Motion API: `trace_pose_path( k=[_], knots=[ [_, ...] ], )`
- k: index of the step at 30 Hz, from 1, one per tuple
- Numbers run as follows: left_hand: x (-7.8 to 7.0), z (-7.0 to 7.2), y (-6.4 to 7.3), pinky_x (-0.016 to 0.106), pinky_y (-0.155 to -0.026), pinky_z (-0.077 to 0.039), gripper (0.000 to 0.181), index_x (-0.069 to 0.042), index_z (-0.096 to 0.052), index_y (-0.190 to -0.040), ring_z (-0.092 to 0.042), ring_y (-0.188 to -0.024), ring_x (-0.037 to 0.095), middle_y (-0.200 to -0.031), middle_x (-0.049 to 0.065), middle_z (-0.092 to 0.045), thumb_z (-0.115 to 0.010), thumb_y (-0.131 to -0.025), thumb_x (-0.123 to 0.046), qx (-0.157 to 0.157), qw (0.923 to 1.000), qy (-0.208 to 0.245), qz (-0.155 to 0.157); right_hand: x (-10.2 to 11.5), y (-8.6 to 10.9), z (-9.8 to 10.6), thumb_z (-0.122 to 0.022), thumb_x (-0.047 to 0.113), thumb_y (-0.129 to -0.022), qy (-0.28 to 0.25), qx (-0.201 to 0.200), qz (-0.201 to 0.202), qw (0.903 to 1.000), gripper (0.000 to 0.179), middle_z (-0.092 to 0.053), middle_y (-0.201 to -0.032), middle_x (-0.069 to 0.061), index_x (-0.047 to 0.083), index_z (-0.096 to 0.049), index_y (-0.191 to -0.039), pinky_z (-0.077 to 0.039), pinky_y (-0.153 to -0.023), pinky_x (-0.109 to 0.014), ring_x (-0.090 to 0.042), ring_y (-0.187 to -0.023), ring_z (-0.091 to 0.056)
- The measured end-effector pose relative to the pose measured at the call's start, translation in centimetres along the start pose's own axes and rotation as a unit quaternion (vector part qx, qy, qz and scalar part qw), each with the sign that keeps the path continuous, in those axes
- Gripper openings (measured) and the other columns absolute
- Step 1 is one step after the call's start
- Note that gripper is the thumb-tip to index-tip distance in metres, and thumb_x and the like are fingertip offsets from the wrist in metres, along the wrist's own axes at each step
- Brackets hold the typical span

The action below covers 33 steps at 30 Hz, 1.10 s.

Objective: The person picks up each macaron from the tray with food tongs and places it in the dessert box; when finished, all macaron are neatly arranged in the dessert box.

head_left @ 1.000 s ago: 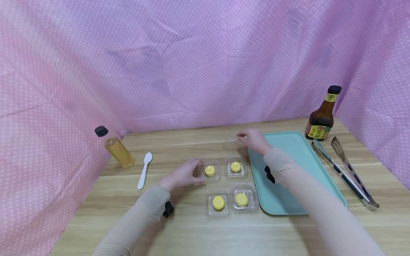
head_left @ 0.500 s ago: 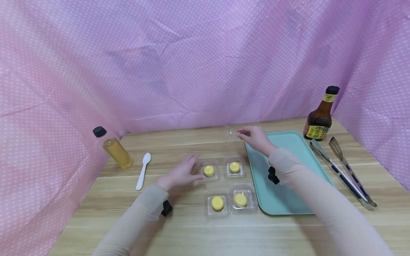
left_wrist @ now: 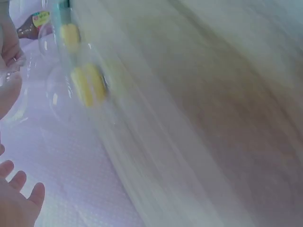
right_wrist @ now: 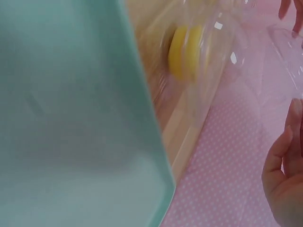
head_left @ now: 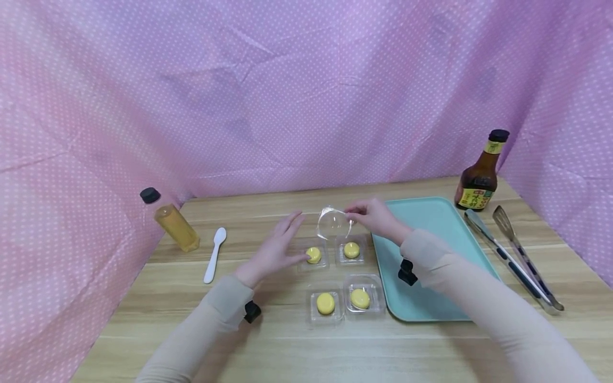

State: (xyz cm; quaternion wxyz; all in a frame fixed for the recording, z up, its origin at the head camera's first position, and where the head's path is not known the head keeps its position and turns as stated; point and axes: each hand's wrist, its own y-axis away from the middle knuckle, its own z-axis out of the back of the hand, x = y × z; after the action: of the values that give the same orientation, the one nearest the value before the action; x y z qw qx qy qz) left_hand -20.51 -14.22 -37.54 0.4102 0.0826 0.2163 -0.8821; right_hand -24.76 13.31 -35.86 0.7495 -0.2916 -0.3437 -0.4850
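Observation:
My right hand [head_left: 375,219] pinches the edge of a clear plastic lid [head_left: 332,222] between thumb and fingers. The domed lid hangs tilted in the air, above and behind the two rear containers. My left hand [head_left: 274,255] is spread with fingers extended, its thumb beside the yellow macaron [head_left: 314,256] in the rear left container; whether it touches that container, I cannot tell. To its right another macaron [head_left: 351,250] sits in a clear container. In front, two more clear containers hold a macaron [head_left: 325,304] and a second macaron [head_left: 360,299].
A turquoise tray [head_left: 431,298] lies under my right forearm. Tongs [head_left: 510,258] and a slotted spatula [head_left: 519,244] lie at the right, below a dark sauce bottle [head_left: 479,178]. On the left are a white spoon [head_left: 215,255] and a bottle of yellow liquid [head_left: 174,226].
My right hand has brought the lid from the back of the table leftward and nearer, over the rear containers. The left hand's fingers have spread and risen slightly.

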Motion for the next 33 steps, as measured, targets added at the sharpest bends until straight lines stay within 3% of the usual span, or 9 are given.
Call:
trace_pose_path(
  k=[4, 12, 18, 25, 29, 33],
  knots=[
    [-0.8, 0.0, -0.2, 0.049, -0.113, -0.028, 0.091, -0.005, -0.030, -0.146, -0.029, -0.138, 0.034, -0.152, 0.014, -0.027, -0.081, -0.073, -0.027, 0.008, 0.9997, -0.009, -0.021, 0.7, 0.4, -0.6, -0.059, 0.012, -0.093, -0.005, 0.024, 0.000, 0.9997, 0.023, -0.071, -0.095, -0.014, -0.001, -0.068, -0.109, -0.055, -0.079, -0.035, -0.023, -0.087, -0.066],
    [-2.1, 0.1, -0.4, 0.046, -0.112, -0.032, 0.086, -0.002, -0.035, -0.143, -0.037, -0.133, 0.031, -0.146, 0.015, -0.037, -0.079, -0.075, -0.031, -0.004, 0.9959, -0.042, -0.080, 1.2, 0.8, -1.8, -0.057, 0.014, -0.095, -0.019, 0.076, -0.004, 0.9969, 0.023, -0.071, -0.094, -0.012, -0.001, -0.068, -0.108, -0.056, -0.079, -0.037, -0.028, -0.089, -0.066],
    [-2.2, 0.4, -0.2, 0.043, -0.111, -0.035, 0.083, 0.002, -0.040, -0.140, -0.043, -0.130, 0.029, -0.140, 0.016, -0.045, -0.078, -0.076, -0.034, 0.022, 0.9933, -0.055, -0.099, 1.8, 1.1, -2.2, -0.059, 0.014, -0.094, -0.025, 0.095, 0.003, 0.9952, 0.023, -0.071, -0.095, -0.013, -0.001, -0.069, -0.108, -0.055, -0.075, -0.029, -0.015, -0.083, -0.064],
    [-2.1, 0.3, 0.4, 0.042, -0.110, -0.036, 0.086, 0.004, -0.042, -0.138, -0.045, -0.128, 0.030, -0.139, 0.017, -0.047, -0.080, -0.074, -0.037, 0.038, 0.9870, -0.074, -0.137, 1.9, 1.6, -2.6, -0.058, 0.013, -0.094, -0.044, 0.118, 0.002, 0.9920, 0.026, -0.069, -0.092, -0.018, -0.005, -0.066, -0.110, -0.055, -0.078, -0.032, -0.023, -0.082, -0.064],
    [-2.5, 0.3, 0.8, 0.043, -0.110, -0.036, 0.084, 0.003, -0.040, -0.140, -0.044, -0.129, 0.031, -0.140, 0.018, -0.046, -0.077, -0.077, -0.038, 0.047, 0.9914, -0.065, -0.104, 2.0, 2.2, -2.8, -0.057, 0.022, -0.095, -0.014, 0.111, 0.019, 0.9935, 0.035, -0.068, -0.106, -0.012, 0.000, -0.061, -0.122, -0.054, -0.083, -0.037, -0.021, -0.093, -0.063],
    [-2.6, 0.3, 1.1, 0.044, -0.110, -0.035, 0.082, 0.004, -0.042, -0.139, -0.044, -0.130, 0.033, -0.140, 0.020, -0.046, -0.076, -0.078, -0.039, 0.050, 0.9964, -0.041, -0.055, 2.4, 3.3, -2.8, -0.063, 0.031, -0.090, 0.036, 0.107, 0.085, 0.9899, 0.052, -0.059, -0.127, -0.013, 0.002, -0.053, -0.131, -0.050, -0.094, -0.045, -0.027, -0.109, -0.058]
  ],
)
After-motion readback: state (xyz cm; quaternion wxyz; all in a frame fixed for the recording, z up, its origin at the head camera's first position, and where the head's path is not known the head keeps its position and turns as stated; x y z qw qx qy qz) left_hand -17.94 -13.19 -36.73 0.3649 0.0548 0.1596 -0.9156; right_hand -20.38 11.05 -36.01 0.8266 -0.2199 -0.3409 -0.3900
